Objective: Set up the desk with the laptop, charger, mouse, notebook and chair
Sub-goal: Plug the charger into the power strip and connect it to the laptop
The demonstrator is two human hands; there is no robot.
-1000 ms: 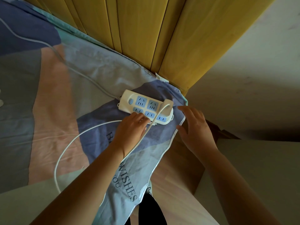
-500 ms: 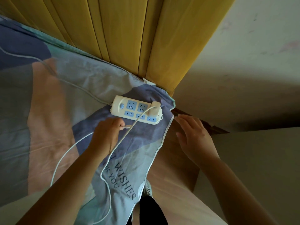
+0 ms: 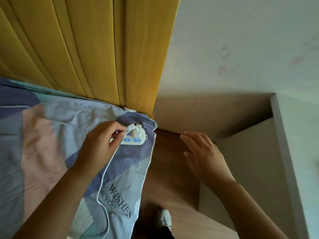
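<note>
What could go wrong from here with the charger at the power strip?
The power strip lies loose on the soft bedsheet near the bed's edge, and only the left hand works at the charger plug; the strip might shift or slide off. The right hand hovers apart, steadying nothing. The white cable loops under the forearm and may snag.

Head view looks steeply down, close over bed corner [image 3: 141, 152]; single view.

A home bedroom: a bed with a patchwork-coloured sheet [image 3: 51, 144] printed with words meets a yellow padded headboard [image 3: 86, 49], beside a plain painted wall [image 3: 241, 40] and wooden floor [image 3: 169, 169].
</note>
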